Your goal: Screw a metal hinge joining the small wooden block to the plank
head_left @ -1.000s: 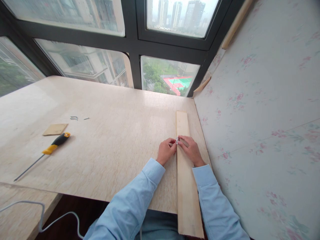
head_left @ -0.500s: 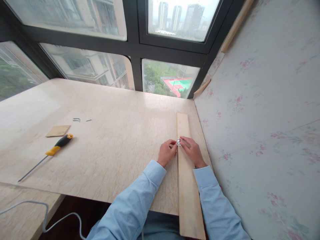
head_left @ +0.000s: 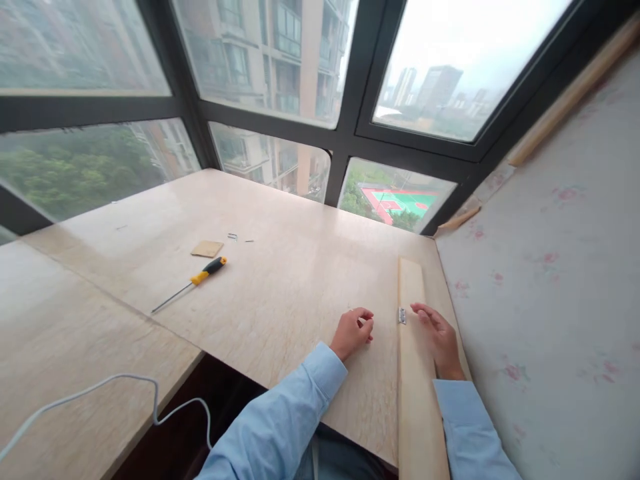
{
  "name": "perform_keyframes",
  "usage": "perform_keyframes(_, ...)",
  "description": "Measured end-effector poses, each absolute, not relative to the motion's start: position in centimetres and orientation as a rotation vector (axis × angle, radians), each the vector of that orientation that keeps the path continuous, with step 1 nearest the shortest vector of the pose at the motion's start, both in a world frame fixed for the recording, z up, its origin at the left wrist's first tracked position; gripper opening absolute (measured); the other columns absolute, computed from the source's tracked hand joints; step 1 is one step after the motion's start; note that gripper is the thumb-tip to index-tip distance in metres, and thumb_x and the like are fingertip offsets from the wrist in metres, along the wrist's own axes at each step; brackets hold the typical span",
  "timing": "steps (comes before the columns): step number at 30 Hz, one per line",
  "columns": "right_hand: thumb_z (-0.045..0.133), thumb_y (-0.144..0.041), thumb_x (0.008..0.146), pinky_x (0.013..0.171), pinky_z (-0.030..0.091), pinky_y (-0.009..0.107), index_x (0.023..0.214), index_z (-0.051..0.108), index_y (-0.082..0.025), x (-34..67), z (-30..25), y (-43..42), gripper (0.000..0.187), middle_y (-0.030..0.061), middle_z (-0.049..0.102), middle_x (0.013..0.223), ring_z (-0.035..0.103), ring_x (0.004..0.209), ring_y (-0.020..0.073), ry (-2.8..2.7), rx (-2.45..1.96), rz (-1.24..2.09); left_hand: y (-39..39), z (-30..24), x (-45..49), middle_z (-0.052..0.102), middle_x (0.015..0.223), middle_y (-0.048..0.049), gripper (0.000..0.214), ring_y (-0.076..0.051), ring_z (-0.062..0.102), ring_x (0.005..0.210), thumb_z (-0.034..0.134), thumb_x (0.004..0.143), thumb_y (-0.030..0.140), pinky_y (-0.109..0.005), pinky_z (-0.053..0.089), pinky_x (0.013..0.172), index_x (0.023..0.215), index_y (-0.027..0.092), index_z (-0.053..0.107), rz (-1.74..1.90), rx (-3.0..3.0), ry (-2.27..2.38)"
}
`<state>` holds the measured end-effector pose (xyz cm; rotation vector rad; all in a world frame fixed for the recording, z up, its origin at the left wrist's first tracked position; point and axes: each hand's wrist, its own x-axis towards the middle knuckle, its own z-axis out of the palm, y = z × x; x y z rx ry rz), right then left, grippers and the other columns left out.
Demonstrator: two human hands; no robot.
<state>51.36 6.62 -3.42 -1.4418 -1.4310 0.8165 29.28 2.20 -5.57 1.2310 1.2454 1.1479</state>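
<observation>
Pale wood makes the long board [head_left: 415,387], which lies near the wall [head_left: 545,320]; the small metal hinge [head_left: 402,315] sits at its left edge, and now no finger touches it; in the earlier pictures both hands meet at this hinge, but now they are apart from it and from each other; the left hand [head_left: 354,333] is over the table [head_left: 300,267], beside the board, with fingers loosely curled and nothing visible inside; the right hand [head_left: 443,337] is above the board, just beside the hinge, its fingers loose; whether it touches the wood, I cannot tell; this probably means the hinge is placed but not fastened, for the screwdriver [head_left: 200,275] and the small screws [head_left: 233,236] lie well apart, on the left.
</observation>
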Motion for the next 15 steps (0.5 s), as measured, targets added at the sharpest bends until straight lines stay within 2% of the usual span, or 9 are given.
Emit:
perform_keyframes(4,0.067,-0.06,0.076,0.093,0.054,0.046,0.115,0.066,-0.019,50.8,-2.7,6.7,0.057,0.0137,0.073,0.111,0.068,0.106,0.0281,-1.33,-1.415,0.837,1.0,-5.7,26.9,0.069,0.091,-0.0064,0.023,-0.009,0.063,0.05,0.052,0.088,0.026,-0.019,0.047,0.044,0.101,0.012,0.065,1.191,1.11,1.208)
perform_keyframes(10,0.065,-0.062,0.078,0.092,0.054,0.046,0.107,0.071,-0.02,46.0,1.9,7.2,0.052,0.0132,0.074,0.11,0.068,0.103,0.0289,-1.554,-1.366,0.813,0.6,-5.7,26.2,0.069,0.085,-0.0066,0.026,-0.008,0.059,0.048,0.045,0.089,0.024,-0.019,0.045,0.044,0.093,0.012,0.067,1.14,1.048,1.182)
perform_keyframes(15,0.066,-0.06,0.079,0.089,0.057,0.043,0.104,0.072,-0.02,37.1,5.3,8.8,0.048,0.0126,0.075,0.104,0.071,0.098,0.0264,-1.782,-1.204,0.932,0.3,-6.0,26.4,0.071,0.079,-0.0057,0.027,-0.011,0.062,0.053,0.049,0.088,0.03,-0.024,0.051,0.059,0.087,0.014,0.071,1.065,1.222,1.217)
